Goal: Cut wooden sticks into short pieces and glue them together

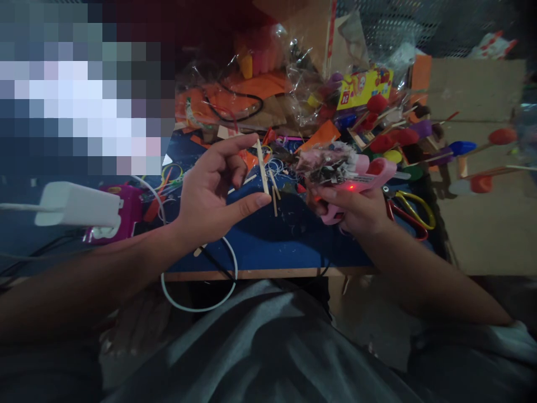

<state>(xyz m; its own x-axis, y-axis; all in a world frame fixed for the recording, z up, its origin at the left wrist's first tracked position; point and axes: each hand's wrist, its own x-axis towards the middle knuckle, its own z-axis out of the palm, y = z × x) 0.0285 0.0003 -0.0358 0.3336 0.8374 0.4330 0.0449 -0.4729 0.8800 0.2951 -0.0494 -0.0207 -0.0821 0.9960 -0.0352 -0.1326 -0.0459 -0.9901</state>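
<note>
Between the thumb and index fingertip of my left hand (218, 187) a thin wooden stick (262, 167) is held by its two ends, nearly upright. My right hand (350, 207) is wrapped round the handle of a pink hot glue gun (380, 170), whose small red light is lit. Its front part is covered in messy whitish and dark residue, and the nozzle end points left toward the stick, apart from it. Below the stick, more thin wooden sticks (275, 201) lie on the blue tabletop (289, 246).
At left, a white plug adapter (79, 204) sits in a magenta power socket (134, 204), with a white cable (235, 263) looping over the table's front edge. Scissors (413, 215) lie right of my right hand. Behind are colourful balloon-like pieces (394, 140), plastic bags and a yellow package (364, 89).
</note>
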